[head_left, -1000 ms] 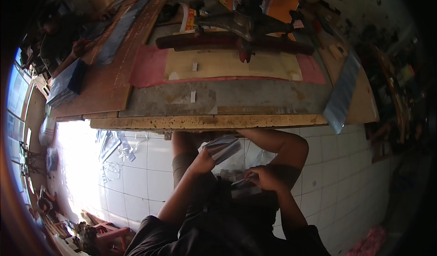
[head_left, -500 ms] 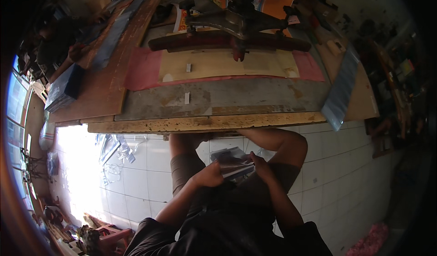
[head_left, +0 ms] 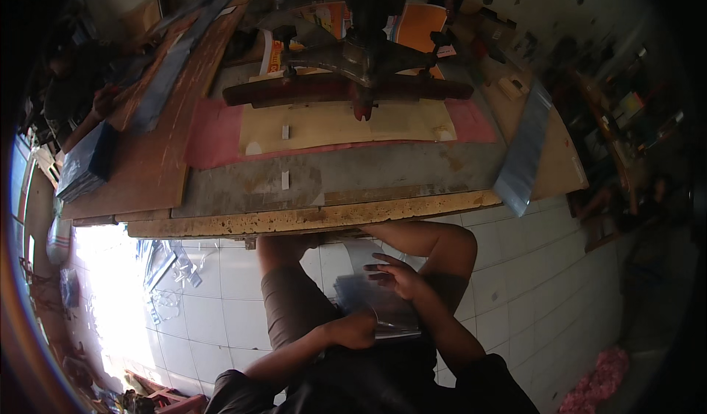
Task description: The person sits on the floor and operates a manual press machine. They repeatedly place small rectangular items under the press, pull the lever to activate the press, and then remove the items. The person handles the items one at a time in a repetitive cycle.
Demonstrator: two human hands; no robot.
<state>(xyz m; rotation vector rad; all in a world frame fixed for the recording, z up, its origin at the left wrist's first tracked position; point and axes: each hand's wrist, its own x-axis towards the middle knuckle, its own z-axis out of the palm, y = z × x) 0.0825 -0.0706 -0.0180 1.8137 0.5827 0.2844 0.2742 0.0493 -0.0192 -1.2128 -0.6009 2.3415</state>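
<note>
A stack of clear plastic sheets [head_left: 398, 318] rests over my lap, its upper sheets bent and see-through. At its left near edge, my left hand [head_left: 353, 331] is closed on it with curled fingers. My right hand [head_left: 396, 276] is over the far right part of the stack, fingers stretched and apart. Whether those fingertips touch the top sheet, I cannot tell.
Ahead stands a worktable [head_left: 309, 211] with a dark metal press bar [head_left: 346, 90] over a yellow and pink pad [head_left: 346, 127]. Plastic strips [head_left: 526, 156] overhang its right edge; a bundle [head_left: 87, 162] lies left, near another person [head_left: 92, 82]. Plastic scraps [head_left: 173, 263] litter the floor.
My right hand has let go of the stack's right edge and spread its fingers above it. My left hand has moved nearer to my body with the stack, and the sheets now bend upward.
</note>
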